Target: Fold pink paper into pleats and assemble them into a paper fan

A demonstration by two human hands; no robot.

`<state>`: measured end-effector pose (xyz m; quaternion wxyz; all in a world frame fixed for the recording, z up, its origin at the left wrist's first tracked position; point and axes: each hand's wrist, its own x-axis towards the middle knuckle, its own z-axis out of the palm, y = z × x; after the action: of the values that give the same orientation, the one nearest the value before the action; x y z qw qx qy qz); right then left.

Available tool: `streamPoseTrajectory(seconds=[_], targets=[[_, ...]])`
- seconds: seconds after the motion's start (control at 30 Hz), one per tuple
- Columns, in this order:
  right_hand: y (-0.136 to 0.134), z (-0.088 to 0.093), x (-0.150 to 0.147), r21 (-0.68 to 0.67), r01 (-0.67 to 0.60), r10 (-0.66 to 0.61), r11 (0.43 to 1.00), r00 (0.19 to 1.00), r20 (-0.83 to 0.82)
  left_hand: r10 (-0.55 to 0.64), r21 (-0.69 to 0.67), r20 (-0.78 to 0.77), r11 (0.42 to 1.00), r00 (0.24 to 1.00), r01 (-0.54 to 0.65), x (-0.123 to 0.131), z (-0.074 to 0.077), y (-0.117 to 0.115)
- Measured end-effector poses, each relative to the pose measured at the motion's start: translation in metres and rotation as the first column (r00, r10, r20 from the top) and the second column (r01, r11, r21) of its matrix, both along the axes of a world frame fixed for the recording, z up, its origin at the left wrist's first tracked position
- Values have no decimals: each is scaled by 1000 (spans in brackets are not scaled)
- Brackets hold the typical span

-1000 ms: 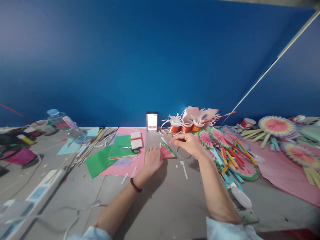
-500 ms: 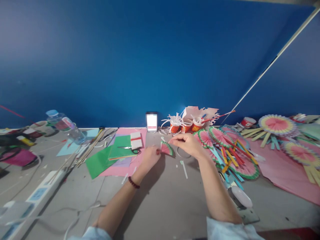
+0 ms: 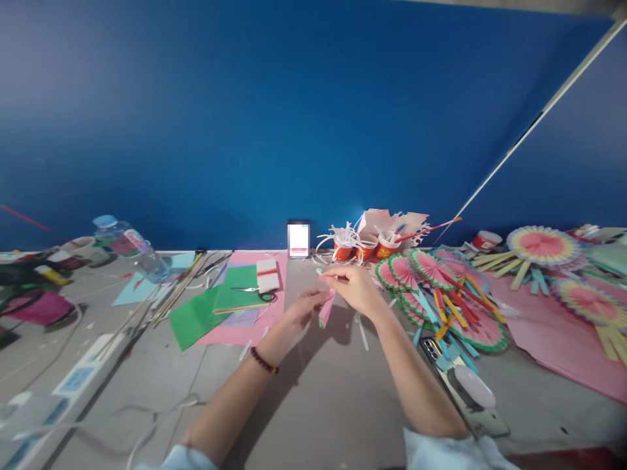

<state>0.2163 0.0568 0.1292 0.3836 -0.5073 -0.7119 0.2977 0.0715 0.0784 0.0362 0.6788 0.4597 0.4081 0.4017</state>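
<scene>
My left hand (image 3: 304, 308) is closed on a small pleated paper fan (image 3: 326, 313), pink with a green edge. The fan is folded narrow and hangs below the fingertips, partly covered by them. Close against it, my right hand (image 3: 356, 288) pinches with thumb and forefinger. A thin white strip (image 3: 320, 271) shows at those fingertips; its far end is hidden. On the table under my right wrist lies another white strip (image 3: 361, 331). Scissors (image 3: 264, 295) rest on green paper (image 3: 238, 281) to the left of my hands.
Finished pleated fans (image 3: 431, 267) pile up at the right, near a phone (image 3: 490, 418). Red paper cups (image 3: 386, 245) with white strips stand by the blue wall. A lit screen (image 3: 298, 239) leans there too. Further left are thin sticks (image 3: 179, 290), a bottle (image 3: 132, 245) and a power strip (image 3: 83, 378).
The paper fan was spread open and is now folded narrow and turned downward. My right hand has moved left, and both hands are now close together.
</scene>
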Motion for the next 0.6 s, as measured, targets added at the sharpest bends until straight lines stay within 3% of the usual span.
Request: streamPoseTrajectory(seconds=[0.2,0.6], targets=[[2,-3,2,3,37,-37,999,994,98,31,-72,183,997,983,-18,1,18,-6],[1,6,11,-16,-16,18,1000,988,156,155,-124,286,984,946,-124,-4,46,-17]])
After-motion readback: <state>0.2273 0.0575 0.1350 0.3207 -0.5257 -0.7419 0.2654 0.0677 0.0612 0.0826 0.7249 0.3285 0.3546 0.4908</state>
